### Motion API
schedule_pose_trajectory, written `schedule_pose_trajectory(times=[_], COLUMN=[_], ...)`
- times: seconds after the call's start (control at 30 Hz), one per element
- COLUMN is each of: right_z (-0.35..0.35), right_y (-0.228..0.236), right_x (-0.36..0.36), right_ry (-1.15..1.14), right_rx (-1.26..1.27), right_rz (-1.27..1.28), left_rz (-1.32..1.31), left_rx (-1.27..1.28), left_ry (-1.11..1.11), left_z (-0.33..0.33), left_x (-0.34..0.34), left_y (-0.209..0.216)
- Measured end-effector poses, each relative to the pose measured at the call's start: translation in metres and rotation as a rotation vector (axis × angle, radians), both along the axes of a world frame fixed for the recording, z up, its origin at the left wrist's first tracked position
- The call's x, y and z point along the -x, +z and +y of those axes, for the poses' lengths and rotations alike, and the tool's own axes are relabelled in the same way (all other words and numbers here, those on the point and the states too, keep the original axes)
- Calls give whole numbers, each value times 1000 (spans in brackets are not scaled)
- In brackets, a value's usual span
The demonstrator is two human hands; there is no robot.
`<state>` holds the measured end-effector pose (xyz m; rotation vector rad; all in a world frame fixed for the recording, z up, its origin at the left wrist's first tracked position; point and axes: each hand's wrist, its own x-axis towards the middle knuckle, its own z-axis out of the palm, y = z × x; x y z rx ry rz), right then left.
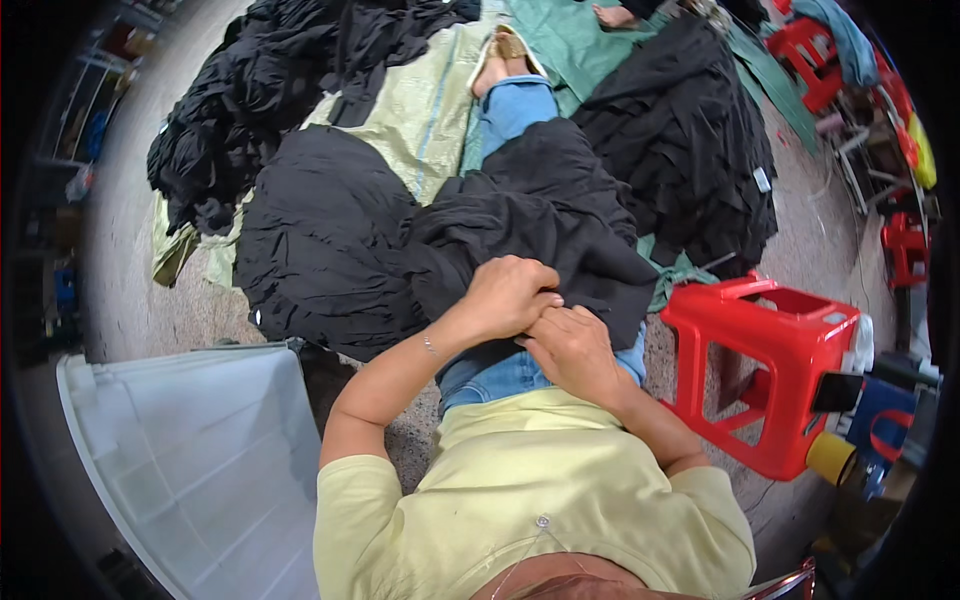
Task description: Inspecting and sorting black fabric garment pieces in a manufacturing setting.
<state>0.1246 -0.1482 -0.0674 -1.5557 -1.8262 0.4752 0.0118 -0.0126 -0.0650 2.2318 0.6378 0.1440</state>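
A piece of black cloth (520,215) lies bunched across my lap and thighs. My left hand (510,293) is closed on it, its fingers curled downward. Close against it on the right, my right hand (572,348) pinches near the same spot, thumb and fingertips together. The fingertips of both hands almost meet over the cloth, and whatever small part lies between them is hidden. To the left, touching the cloth on my lap, spreads a rounded heap of black cloth (325,240).
A large pale plastic bin (200,470) stands on my left. At my right a red plastic stool (755,360) carries a dark phone (838,392) and a yellow roll (831,458). More black piles (690,140) lie ahead on woven sheets (440,110). Another person's foot (615,16) shows beyond.
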Motion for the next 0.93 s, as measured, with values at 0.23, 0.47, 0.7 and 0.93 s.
schedule_pose_trajectory(times=[0.23, 0.47, 0.7, 0.93], right_z=[1, -3, -9, -13], right_y=[4, 1, 0, -3], right_x=[-2, -13, -24, -29], right_ry=[-31, -209, -190, -116], right_rx=[27, 117, 225, 345], right_rz=[87, 71, 403, 380], left_rz=[-255, -313, -373, -516], left_rx=[1000, 1159, 1064, 1136], left_ry=[451, 421, 470, 610], left_z=[-31, -33, -40, -45], left_x=[8, 21, 25, 21], left_y=[-25, -22, -18, -25])
